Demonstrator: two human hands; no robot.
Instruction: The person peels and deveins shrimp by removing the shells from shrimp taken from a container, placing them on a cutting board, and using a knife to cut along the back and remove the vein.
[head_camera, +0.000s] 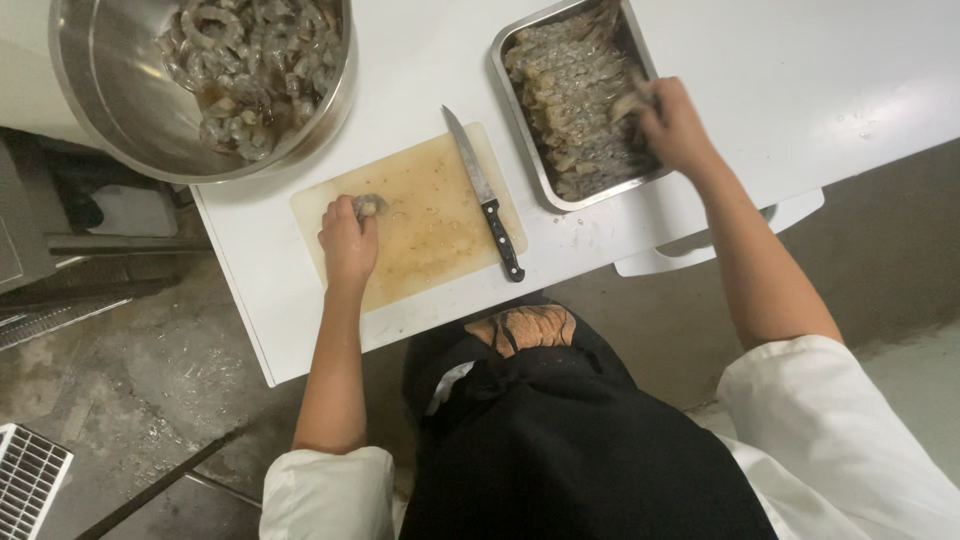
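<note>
At the centre of the frame, on the stained cutting board (430, 215), the left hand (348, 243) has its fingers curled shut over a single grey shrimp (368, 204), pinning it to the board's left side. The right hand (672, 125) reaches into the rectangular metal tray (520, 120) at upper right, fingers pinched on a piece (628, 103) among the laid-out shrimp. A black-handled knife (485, 195) lies free between board and tray, blade pointing up-frame. A round steel bowl (120, 110) of shrimp sits at upper left on the white table (780, 60). Laying each piece flat in its row, and keeping the wet hands clear of the blade edge, seems the careful way.
</note>
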